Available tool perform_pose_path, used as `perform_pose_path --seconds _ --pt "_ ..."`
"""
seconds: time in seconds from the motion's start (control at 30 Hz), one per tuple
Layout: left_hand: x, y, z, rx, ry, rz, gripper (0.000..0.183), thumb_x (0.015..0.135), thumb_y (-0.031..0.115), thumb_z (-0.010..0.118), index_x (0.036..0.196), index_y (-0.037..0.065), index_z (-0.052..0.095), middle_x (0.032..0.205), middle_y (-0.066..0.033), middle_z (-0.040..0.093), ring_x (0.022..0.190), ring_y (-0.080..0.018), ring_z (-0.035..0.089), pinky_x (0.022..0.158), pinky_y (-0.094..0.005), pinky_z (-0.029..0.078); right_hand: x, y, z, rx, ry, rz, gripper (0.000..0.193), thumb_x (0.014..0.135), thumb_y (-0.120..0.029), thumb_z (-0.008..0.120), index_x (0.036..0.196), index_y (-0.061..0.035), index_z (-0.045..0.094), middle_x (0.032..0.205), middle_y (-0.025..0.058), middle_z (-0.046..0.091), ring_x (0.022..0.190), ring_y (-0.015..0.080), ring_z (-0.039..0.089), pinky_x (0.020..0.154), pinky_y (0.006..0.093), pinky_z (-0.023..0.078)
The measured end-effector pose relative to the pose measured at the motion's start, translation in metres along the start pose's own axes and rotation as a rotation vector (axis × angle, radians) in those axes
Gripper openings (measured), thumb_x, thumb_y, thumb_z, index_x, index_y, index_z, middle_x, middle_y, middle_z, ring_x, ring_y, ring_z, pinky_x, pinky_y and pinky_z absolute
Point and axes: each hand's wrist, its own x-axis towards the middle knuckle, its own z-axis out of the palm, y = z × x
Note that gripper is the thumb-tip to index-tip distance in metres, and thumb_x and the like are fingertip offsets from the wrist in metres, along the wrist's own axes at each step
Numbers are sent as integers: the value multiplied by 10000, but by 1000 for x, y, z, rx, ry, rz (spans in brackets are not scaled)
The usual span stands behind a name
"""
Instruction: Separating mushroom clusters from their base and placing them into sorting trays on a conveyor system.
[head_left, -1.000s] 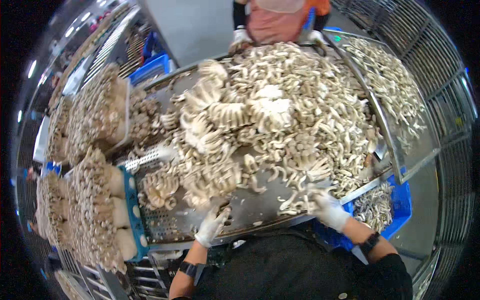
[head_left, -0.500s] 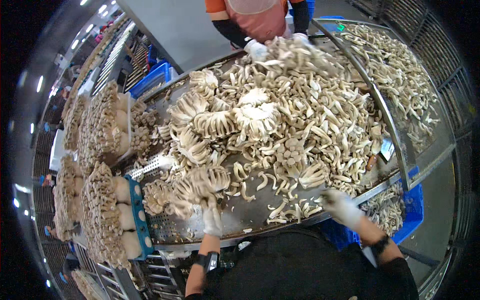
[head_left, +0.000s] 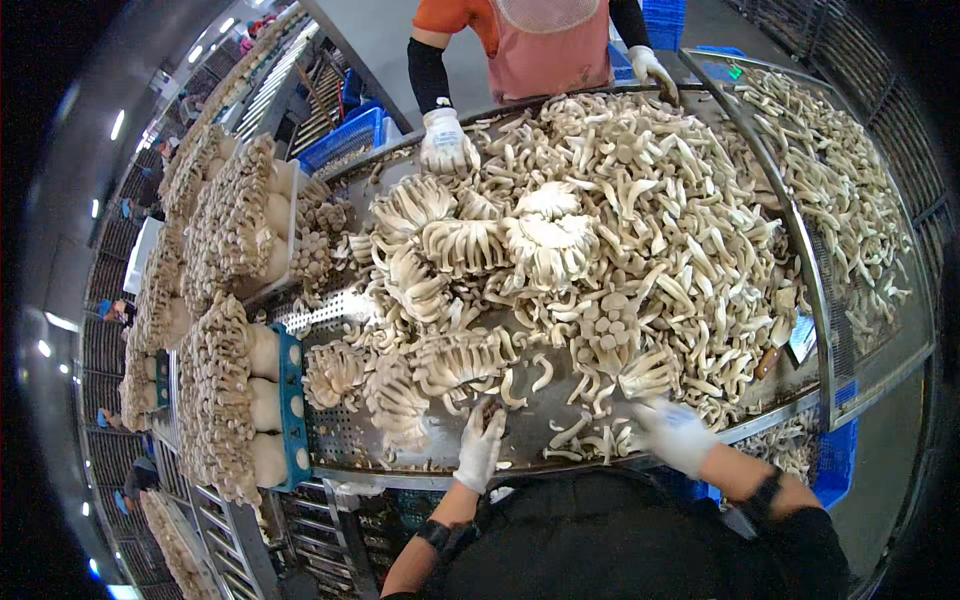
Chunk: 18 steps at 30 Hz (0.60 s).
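My left hand [head_left: 482, 446], in a white glove with darkened fingertips, is at the near edge of the metal table. Its fingers stretch forward, apparently holding nothing. Just beyond it lies a fanned cluster of pale-stemmed mushrooms [head_left: 460, 360], with another cluster [head_left: 397, 402] to its left. Further right, my gloved right hand [head_left: 676, 436] reaches over the near edge beside loose mushroom stems and a small mushroom clump [head_left: 648, 374]. Blur hides its fingertips, so whether it grips anything does not show. A large heap of loose mushrooms [head_left: 690, 250] spreads beyond.
A co-worker's gloved hands [head_left: 447, 143] rest across the table. Mushroom blocks in a blue rack [head_left: 291, 405] stand at left. At right are a metal divider bar [head_left: 795, 225], a knife with a wooden handle [head_left: 767, 362] and a blue crate [head_left: 838, 465] below the edge.
My left hand has drawn away from the clusters toward me and rightward. My right hand has shifted slightly down. The co-worker's hands have moved apart, off the heap. The view has shifted too.
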Motion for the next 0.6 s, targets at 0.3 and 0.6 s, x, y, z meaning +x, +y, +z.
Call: perform_pose_path --seconds 0.3,0.6 --pt "29 22 35 -173 -218 -143 472 936 212 554 1320 -20 406 1255 -97 516 1102 -143 500 965 -256 386 -76 40 -57 -287 -138 461 460 809 -286 625 1187 -45 520 1011 179 595 977 327 584 851 401 461" --pt "39 -29 -60 232 252 114 409 945 270 537 1261 18 477 1100 -71 573 983 -138 543 786 -235 472 180 -29 -44 -37 315 232 683 808 -441 632 1313 -62 372 1193 247 467 1084 383 522 896 462 446"
